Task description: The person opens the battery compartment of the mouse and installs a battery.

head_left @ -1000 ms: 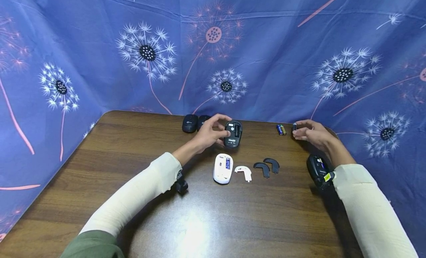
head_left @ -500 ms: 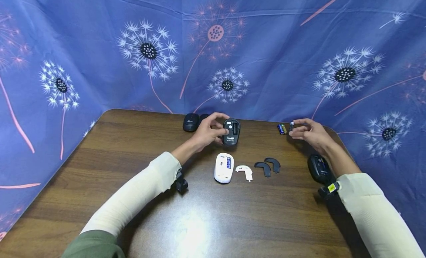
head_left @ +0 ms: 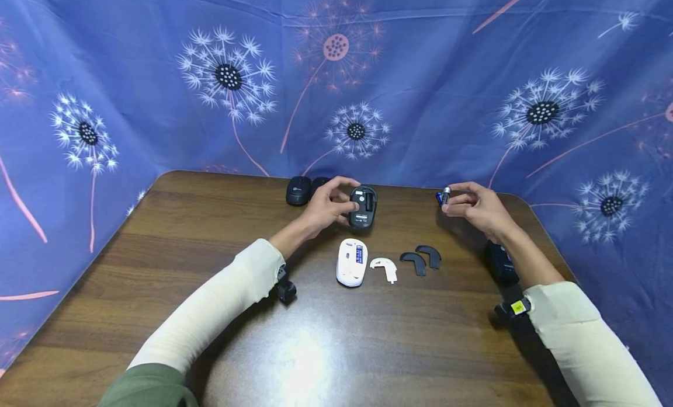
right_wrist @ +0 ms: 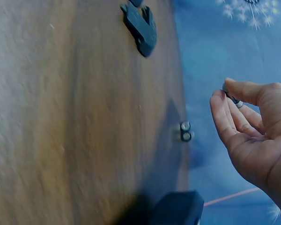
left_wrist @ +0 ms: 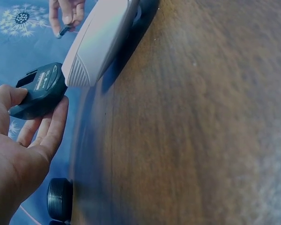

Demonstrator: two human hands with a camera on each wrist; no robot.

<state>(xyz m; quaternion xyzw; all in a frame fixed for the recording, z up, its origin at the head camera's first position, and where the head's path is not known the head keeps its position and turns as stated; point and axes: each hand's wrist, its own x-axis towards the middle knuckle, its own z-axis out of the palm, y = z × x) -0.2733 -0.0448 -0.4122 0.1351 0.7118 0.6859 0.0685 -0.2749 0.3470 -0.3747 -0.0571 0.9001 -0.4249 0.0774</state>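
Observation:
My left hand (head_left: 326, 208) holds a black computer mouse (head_left: 363, 215) above the table, its underside facing me and its battery slot uncovered. In the left wrist view, the thumb lies on the underside of that mouse (left_wrist: 44, 91), with fingers beneath. My right hand (head_left: 484, 211) pinches a small dark battery (head_left: 446, 197) with a silver end between thumb and fingertips. It overlaps a pair of batteries on the table in the head view; the right wrist view shows this pair (right_wrist: 185, 131) end-on, apart from the hand.
A white mouse (head_left: 352, 264) lies underside up in front, with a white battery cover (head_left: 386, 268) and two black covers (head_left: 414, 262) to its right. Black mice (head_left: 298, 191) stand at the back left. Another black mouse (head_left: 498, 264) sits by my right forearm.
My right hand has moved left with the battery, from right of the pair to in front of it. The left hand with the mouse has shifted slightly left.

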